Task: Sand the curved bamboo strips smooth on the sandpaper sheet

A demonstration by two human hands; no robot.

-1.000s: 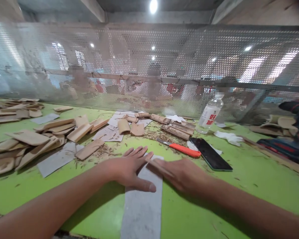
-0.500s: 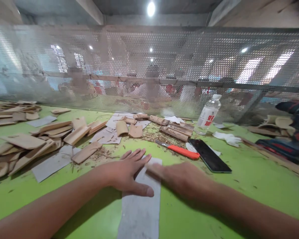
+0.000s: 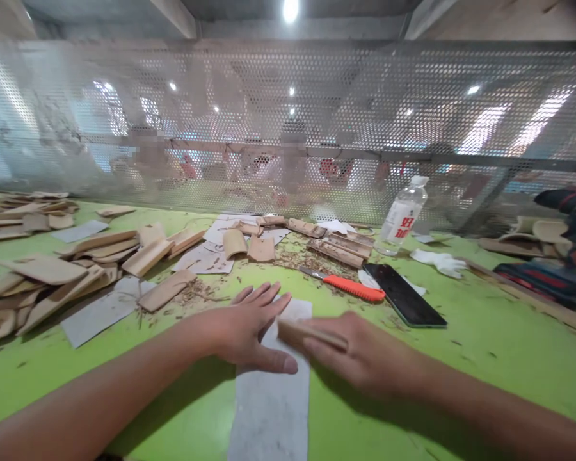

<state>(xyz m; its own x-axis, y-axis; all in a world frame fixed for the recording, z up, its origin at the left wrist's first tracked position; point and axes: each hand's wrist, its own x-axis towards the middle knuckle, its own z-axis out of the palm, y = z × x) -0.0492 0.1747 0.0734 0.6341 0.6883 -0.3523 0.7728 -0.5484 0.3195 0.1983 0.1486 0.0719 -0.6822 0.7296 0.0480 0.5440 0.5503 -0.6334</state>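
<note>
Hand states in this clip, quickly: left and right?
Left hand: open, palm down on the long pale-grey paper strip.
Right hand: closed, holding a flat tan wooden piece.

The single head view looks from the wearer's own head, forward and down over the green tabletop (image 3: 355, 422). Both forearms enter close at the lower corners; the perforated metal screen (image 3: 249, 128) stands beyond, facing the camera, with the ceiling light (image 3: 290, 9) at the top edge. No second view shares the scene.
</note>
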